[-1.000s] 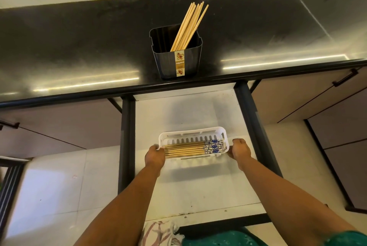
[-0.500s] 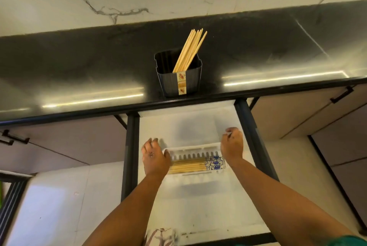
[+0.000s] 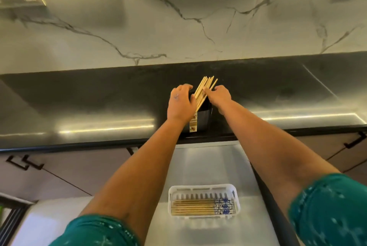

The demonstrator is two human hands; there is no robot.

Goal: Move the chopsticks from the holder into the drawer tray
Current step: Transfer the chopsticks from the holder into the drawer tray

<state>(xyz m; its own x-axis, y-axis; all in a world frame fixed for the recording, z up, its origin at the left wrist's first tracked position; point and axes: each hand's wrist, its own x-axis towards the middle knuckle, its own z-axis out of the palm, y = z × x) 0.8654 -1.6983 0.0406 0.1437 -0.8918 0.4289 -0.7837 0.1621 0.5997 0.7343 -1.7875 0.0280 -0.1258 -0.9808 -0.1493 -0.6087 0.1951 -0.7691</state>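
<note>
On the far dark surface [image 3: 99, 106], both outstretched arms reach the black holder [image 3: 204, 115]: left hand [image 3: 181, 103] cups its rim, right hand [image 3: 218, 96] pinches the leaning chopsticks [image 3: 204, 88]. Nearer, the white drawer tray [image 3: 204, 188] holds others.

Both hands [image 3: 199, 102] at chopsticks [image 3: 204, 88] in holder [image 3: 204, 120]
</note>
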